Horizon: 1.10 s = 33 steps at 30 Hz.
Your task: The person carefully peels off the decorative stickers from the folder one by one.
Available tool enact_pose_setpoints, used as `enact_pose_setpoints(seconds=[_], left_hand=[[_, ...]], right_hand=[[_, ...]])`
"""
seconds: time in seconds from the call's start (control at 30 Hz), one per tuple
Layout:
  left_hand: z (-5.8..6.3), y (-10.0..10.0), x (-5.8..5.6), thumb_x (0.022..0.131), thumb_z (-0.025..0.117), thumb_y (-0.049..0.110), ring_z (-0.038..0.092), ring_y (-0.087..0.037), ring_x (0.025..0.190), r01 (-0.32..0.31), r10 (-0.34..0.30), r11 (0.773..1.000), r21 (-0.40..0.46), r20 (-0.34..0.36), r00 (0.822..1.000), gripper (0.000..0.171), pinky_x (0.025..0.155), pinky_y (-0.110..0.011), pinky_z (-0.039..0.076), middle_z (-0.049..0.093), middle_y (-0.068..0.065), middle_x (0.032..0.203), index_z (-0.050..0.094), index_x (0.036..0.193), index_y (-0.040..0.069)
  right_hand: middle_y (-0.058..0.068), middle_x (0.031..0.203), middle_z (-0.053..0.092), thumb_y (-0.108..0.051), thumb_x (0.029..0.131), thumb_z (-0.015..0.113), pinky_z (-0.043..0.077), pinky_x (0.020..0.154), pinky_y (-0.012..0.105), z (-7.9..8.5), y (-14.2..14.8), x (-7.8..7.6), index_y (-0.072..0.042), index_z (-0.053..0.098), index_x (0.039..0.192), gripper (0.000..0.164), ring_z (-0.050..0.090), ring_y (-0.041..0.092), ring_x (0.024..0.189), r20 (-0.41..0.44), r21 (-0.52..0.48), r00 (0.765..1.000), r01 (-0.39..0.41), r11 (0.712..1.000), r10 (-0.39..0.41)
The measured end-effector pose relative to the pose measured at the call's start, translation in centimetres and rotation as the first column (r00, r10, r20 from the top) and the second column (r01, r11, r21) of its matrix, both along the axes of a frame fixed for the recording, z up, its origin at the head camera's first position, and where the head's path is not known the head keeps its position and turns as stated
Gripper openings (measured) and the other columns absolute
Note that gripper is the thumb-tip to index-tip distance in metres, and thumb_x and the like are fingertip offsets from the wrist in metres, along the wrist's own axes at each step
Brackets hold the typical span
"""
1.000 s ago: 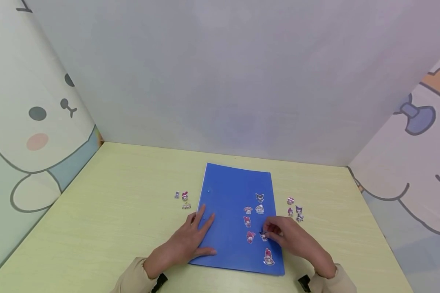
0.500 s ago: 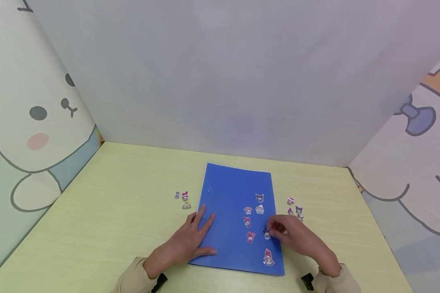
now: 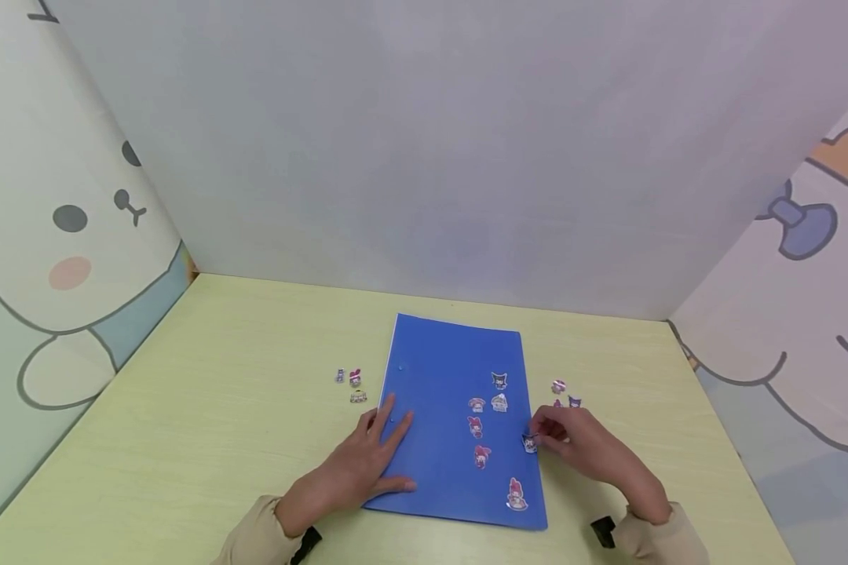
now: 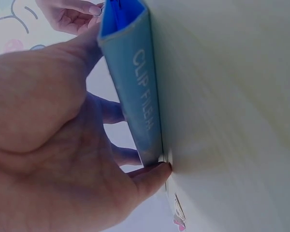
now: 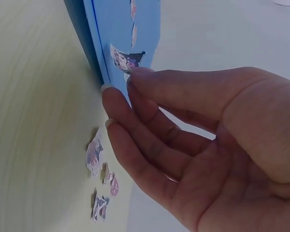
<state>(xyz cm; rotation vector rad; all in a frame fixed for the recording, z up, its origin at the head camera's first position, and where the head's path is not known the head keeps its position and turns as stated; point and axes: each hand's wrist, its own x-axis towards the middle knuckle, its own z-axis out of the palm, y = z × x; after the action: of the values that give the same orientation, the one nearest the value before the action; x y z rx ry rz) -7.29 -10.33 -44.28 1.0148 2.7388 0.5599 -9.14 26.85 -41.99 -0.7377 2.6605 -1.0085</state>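
A blue clip file folder (image 3: pixel 441 369) lies on the table, its spine lettering readable in the left wrist view. My left hand (image 3: pixel 349 467) rests on the folder's left side with fingers spread; the left wrist view shows a finger at the spine's outer edge. Between thumb and index finger my right hand (image 3: pixel 586 447) pinches a small black-and-white cartoon sticker (image 3: pixel 529 443) at the folder's right edge. In the right wrist view this sticker (image 5: pixel 126 60) stands out from the thumb tip. Several character stickers, such as a pink-hooded one (image 3: pixel 516 495), lie on the cover.
Left of the folder lie 3 loose stickers (image 3: pixel 355 378) on the pale wooden table (image 3: pixel 268 353). More loose stickers (image 3: pixel 558 387) are to its right, partly hidden by my right hand. A grey backdrop (image 3: pixel 424 157) rises behind the table, with cartoon-printed cloths at both sides.
My right hand has shifted right and slightly away from me, carrying the pinched sticker from the cover's inner area to its right edge. My left hand stays in place.
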Motion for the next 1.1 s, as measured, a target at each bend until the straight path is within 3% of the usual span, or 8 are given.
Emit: enact_pose_setpoints(seconds=[0.27,0.8,1.1], left_hand=[[0.1,0.0,0.0,0.097,0.066,0.051,0.039,-0.050,0.135,-0.002,0.002,1.000,-0.002,0.014,1.000,0.087,0.098,-0.051,0.051,0.021,-0.036,0.161,0.036,0.157,-0.004],[-0.2,0.0,-0.1,0.097,0.065,0.053,0.039,-0.050,0.135,-0.006,0.006,1.000,0.001,0.020,1.000,0.088,0.098,-0.052,0.050,0.020,-0.035,0.162,0.034,0.157,-0.003],[-0.1,0.0,-0.1,0.097,0.065,0.053,0.038,-0.050,0.136,-0.010,0.011,1.000,-0.006,0.030,1.000,0.088,0.099,-0.052,0.050,0.020,-0.035,0.162,0.034,0.157,-0.003]], right_hand=[[-0.005,0.087,0.066,0.007,0.090,0.072,0.056,0.069,0.025,0.0,2.0,-0.4,-0.008,0.066,0.091,0.016,0.059,0.005,0.077,-0.030,0.047,0.999,0.031,0.998,-0.030],[-0.004,0.088,0.063,0.004,0.091,0.071,0.052,0.067,0.025,0.3,4.6,-0.2,-0.009,0.065,0.092,0.014,0.056,0.004,0.078,0.000,0.085,0.996,0.093,0.992,-0.094],[-0.002,0.087,0.061,0.004,0.093,0.069,0.047,0.064,0.024,0.4,5.5,-0.2,-0.005,0.065,0.094,0.010,0.051,0.005,0.075,0.070,0.116,0.989,0.121,0.986,-0.129]])
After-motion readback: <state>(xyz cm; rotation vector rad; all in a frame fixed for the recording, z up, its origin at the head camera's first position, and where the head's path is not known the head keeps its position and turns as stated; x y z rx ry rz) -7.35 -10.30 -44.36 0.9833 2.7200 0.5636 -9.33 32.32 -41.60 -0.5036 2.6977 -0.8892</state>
